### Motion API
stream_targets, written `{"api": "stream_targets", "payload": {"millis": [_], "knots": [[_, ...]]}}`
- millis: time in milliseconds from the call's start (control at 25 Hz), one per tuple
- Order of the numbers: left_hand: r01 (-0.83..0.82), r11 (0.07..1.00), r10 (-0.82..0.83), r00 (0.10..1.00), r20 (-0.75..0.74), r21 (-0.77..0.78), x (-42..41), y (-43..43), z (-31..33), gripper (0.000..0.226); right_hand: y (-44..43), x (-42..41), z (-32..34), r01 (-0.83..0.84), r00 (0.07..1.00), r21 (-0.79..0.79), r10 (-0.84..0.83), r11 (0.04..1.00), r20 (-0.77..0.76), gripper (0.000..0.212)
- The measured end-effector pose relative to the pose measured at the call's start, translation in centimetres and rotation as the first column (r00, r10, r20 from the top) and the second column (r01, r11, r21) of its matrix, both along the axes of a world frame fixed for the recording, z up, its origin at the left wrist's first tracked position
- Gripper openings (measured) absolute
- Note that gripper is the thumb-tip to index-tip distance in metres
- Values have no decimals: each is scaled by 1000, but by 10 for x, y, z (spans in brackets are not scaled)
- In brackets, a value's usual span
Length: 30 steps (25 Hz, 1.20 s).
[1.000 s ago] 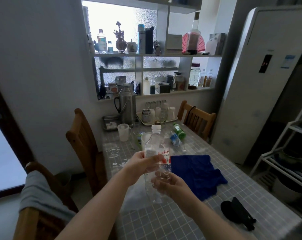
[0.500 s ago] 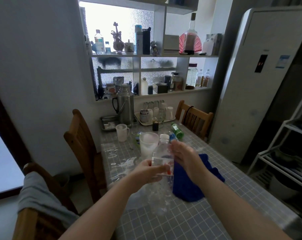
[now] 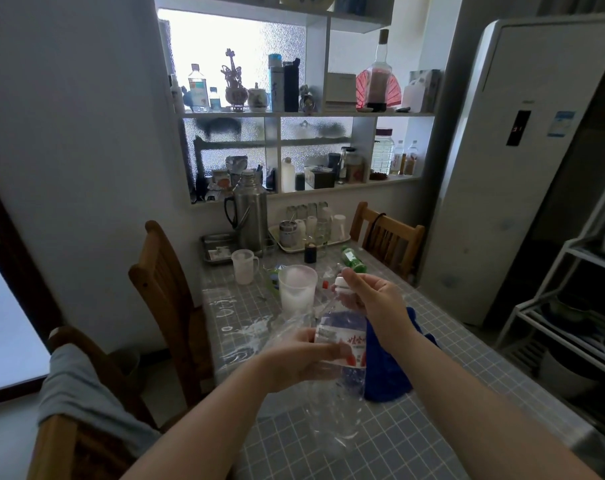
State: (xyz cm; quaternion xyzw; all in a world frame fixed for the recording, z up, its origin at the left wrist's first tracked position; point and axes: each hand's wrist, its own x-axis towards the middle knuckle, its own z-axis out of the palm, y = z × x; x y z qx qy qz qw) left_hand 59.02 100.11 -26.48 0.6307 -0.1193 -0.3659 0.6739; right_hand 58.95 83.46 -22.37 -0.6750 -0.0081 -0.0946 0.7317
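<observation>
Obs., left to right.

- Centre-left: a small measuring jug [image 3: 243,268] stands on the tiled bench [image 3: 432,427], well apart from the work.
- Lower centre: the left hand [image 3: 299,358] is clenched round the labelled middle of a clear plastic bottle [image 3: 346,341], with the fingers wrapped over the label.
- The bottle is at centre frame, roughly upright, its neck leaning slightly toward the top of the frame. Its base seems lifted off the bench, but this is not certain.
- A frosted cup [image 3: 297,289] stands just behind the bottle.
- Right of centre: the right hand [image 3: 380,301] grasps the white cap [image 3: 340,284] between thumb and fingertips.
- A blue cloth [image 3: 387,379] lies on the bench below that wrist.

Judgement: the step in hand is turning the cap. I cannot tell whether it is being loosened or tightened. The next move calls for a steady counter-hold from the left hand while the right twists. The thin wall may buckle if squeezed hard.
</observation>
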Motion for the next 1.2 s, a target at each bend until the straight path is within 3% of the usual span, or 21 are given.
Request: {"api": "stream_targets", "payload": {"millis": [120,240,360,480,600,880,1000,1200], "knots": [[35,998,-39,996,-75,-49,2,3,1,57,-3,-1,-2,-120,992,133,124,984,-27,41],[-12,999,11,1000,-9,-31,-1,-1,2,55,-7,-4,-4,-151,976,218,181,964,-122,59],[-147,983,154,986,62,-113,3,-2,2,47,-12,-14,-25,-247,929,131,273,960,-251,50],[-190,965,211,972,105,-183,11,0,4,49,-16,-28,-57,-357,866,1,331,934,-374,71],[-199,962,226,965,132,-189,13,-1,7,35,-13,-37,-68,-422,848,-45,376,906,-373,50],[-308,946,323,928,187,-106,12,-4,8,52,-11,-37,-66,-370,867,6,347,929,-359,35],[-348,927,368,915,165,-140,12,-5,6,43,-8,-39,-61,-353,878,10,335,935,-342,21],[-415,889,439,892,107,-194,10,-5,5,25,-2,-37,-62,-323,893,18,311,946,-325,16]]}}
